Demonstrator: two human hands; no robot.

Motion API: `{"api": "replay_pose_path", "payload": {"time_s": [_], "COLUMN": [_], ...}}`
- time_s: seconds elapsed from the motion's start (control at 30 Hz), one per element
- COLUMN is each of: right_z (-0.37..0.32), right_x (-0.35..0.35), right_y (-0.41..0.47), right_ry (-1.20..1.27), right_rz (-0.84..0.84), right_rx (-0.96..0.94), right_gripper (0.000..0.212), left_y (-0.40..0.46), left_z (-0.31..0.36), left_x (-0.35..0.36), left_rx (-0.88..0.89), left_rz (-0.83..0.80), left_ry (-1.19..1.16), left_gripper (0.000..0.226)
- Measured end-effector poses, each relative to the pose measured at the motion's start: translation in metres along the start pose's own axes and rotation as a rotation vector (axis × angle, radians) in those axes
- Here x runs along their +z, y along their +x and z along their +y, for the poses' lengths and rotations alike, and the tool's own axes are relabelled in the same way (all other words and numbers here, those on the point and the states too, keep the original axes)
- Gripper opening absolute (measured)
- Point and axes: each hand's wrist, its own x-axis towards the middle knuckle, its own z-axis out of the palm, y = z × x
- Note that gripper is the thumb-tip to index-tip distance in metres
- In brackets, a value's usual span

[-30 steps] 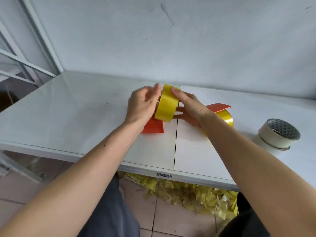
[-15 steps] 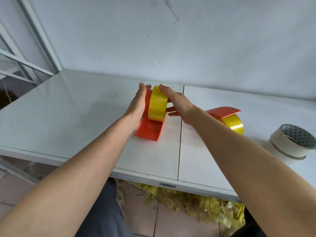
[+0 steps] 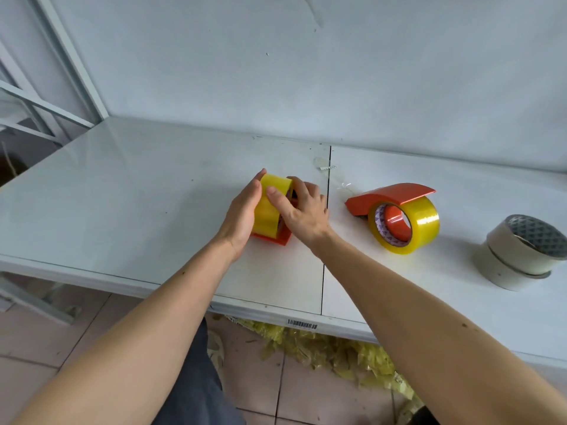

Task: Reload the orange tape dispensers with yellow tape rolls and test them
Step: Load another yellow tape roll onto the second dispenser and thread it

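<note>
A yellow tape roll (image 3: 270,207) stands on edge inside an orange tape dispenser (image 3: 280,239) near the middle of the white table (image 3: 138,194). My left hand (image 3: 242,213) presses flat against the roll's left side. My right hand (image 3: 302,210) grips it from the right, thumb across its face. Most of this dispenser is hidden by the roll and my hands. A second orange tape dispenser (image 3: 389,196) lies to the right, and a second yellow tape roll (image 3: 408,225) sits on its hub.
Two stacked pale tape rolls (image 3: 518,253) stand at the right. A clear tape scrap (image 3: 329,173) lies behind my hands by the table seam. Yellow tape scraps (image 3: 331,351) litter the floor under the table's front edge. A metal frame (image 3: 46,96) rises at the left.
Both hands brought the yellow roll down from above the table into the orange dispenser, which now rests on the table. My right thumb has come over the roll's face.
</note>
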Motion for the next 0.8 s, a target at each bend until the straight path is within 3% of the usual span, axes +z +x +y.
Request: {"api": "replay_pose_path", "payload": {"time_s": [0.1, 0.2, 0.37, 0.43, 0.53, 0.67, 0.8], "right_z": [0.001, -0.006, -0.021, -0.025, -0.03, -0.027, -0.024], "right_x": [0.001, -0.012, -0.031, -0.037, -0.044, -0.044, -0.042], "right_y": [-0.002, 0.004, 0.022, 0.031, 0.044, 0.051, 0.051], "right_ry": [0.016, 0.075, 0.23, 0.215, 0.139, -0.052, -0.158], "right_rz": [0.014, 0.003, 0.018, -0.004, 0.018, 0.008, -0.004], "right_rx": [0.015, 0.049, 0.176, 0.2, 0.206, 0.155, 0.117], "right_gripper": [0.085, 0.05, 0.043, 0.048, 0.028, 0.018, 0.024], "left_y": [-0.005, -0.006, -0.006, -0.006, -0.005, -0.006, -0.008], "left_z": [0.001, -0.003, 0.0, 0.0, -0.001, 0.0, 0.003], "left_x": [0.003, 0.003, 0.003, 0.004, 0.004, 0.006, 0.007], "left_rx": [0.05, 0.074, 0.059, 0.078, 0.106, 0.136, 0.127], "left_rz": [0.033, 0.079, 0.197, 0.222, 0.238, 0.257, 0.292], "left_ry": [0.026, 0.057, -0.024, -0.025, -0.018, 0.033, 0.055], "left_gripper": [0.043, 0.045, 0.031, 0.029, 0.027, 0.031, 0.031]}}
